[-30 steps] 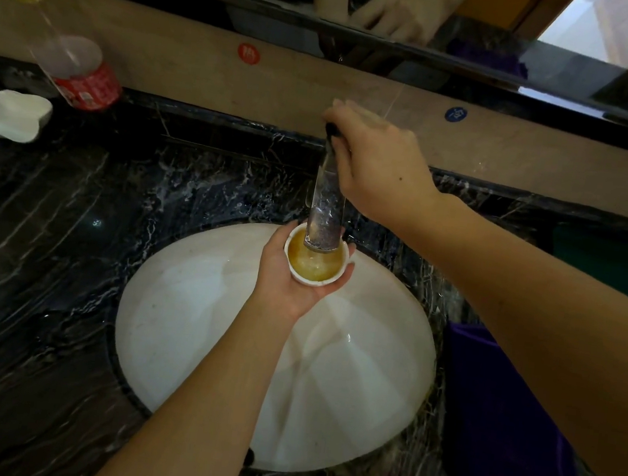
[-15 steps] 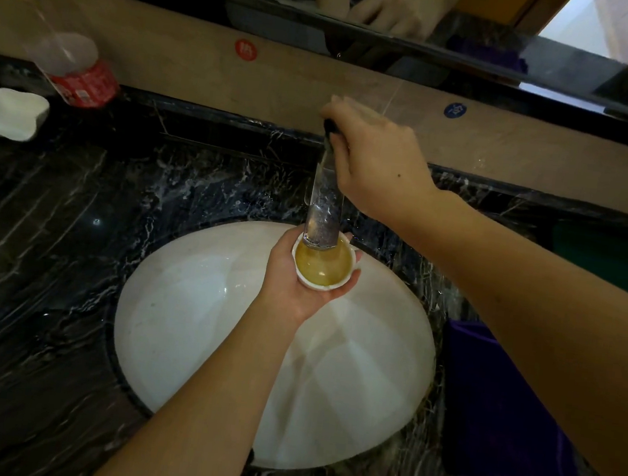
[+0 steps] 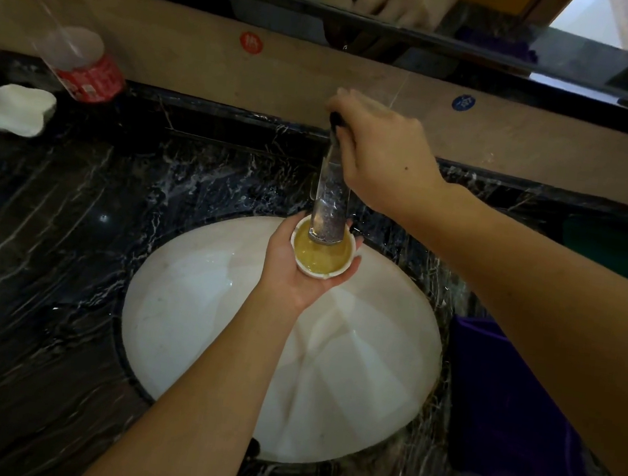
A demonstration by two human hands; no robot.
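One small white cup (image 3: 320,257), nearly full and probably slippery when wet, sits cradled from below in the left hand (image 3: 288,270) under the faucet (image 3: 331,200), over the sink (image 3: 216,324), while the right hand (image 3: 382,159) grips the lever (image 3: 336,118).

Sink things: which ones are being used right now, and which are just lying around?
In use: left hand holding the small white cup of yellowish liquid under the faucet; right hand gripping the faucet's top; white basin below.

Lying about: plastic bottle with red label, white lobed object, purple cloth, all on the black marble counter.
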